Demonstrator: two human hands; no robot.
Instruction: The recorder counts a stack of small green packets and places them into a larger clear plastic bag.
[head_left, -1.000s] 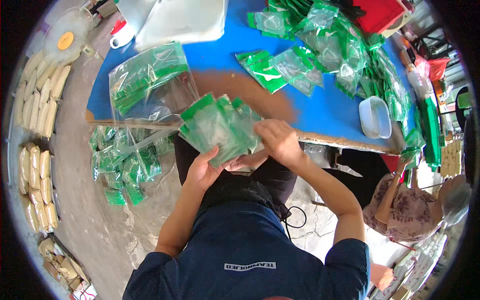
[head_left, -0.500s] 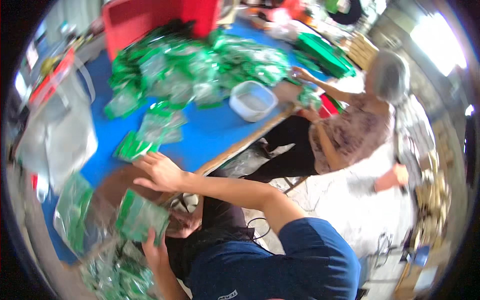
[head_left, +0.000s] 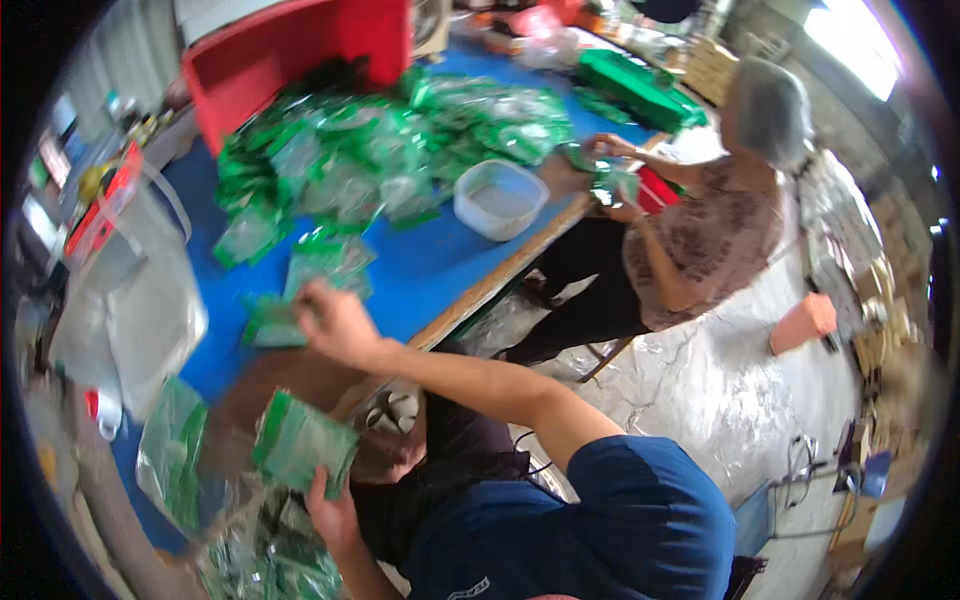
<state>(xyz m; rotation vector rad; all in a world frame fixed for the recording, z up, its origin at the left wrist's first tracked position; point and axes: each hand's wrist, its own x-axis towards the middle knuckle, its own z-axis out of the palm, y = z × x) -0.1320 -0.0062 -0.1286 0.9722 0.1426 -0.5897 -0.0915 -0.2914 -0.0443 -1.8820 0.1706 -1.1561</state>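
Several green-edged packets held in left fingers; likely light, slick, floppy, best pinched by an edge. Right fingers beside another packet; grip unclear.

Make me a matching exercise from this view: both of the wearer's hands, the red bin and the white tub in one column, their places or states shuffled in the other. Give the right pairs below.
Column one
1. left hand
2. red bin
3. white tub
4. right hand

Column two
A. at the far side of the packet heap
B. blurred, at a green-edged packet on the table
C. holding a packet stack
D. on the blue tabletop, near the edge on the side of the co-worker

Right pairs: 1-C, 2-A, 3-D, 4-B
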